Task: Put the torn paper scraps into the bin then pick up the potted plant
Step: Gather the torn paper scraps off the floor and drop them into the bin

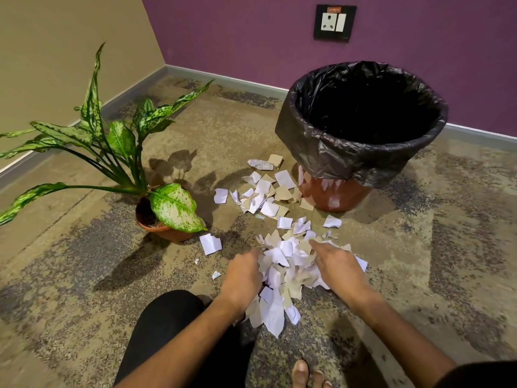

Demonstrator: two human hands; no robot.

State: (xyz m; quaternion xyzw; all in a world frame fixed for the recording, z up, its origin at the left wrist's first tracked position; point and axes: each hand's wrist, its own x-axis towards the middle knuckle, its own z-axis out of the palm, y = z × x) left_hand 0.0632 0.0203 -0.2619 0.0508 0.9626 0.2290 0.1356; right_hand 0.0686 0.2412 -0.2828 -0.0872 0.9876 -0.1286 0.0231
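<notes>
Scooping: left hand (244, 271) and right hand (337, 264) squeeze a heap of paper scraps (288, 268) between them, fingers curled around it, off the carpet (419, 247).

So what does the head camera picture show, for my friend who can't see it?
Two hands, left hand and right hand, scoop a heap of torn paper scraps off the carpet. A black-lined bin stands beyond, a potted plant to the left.
</notes>
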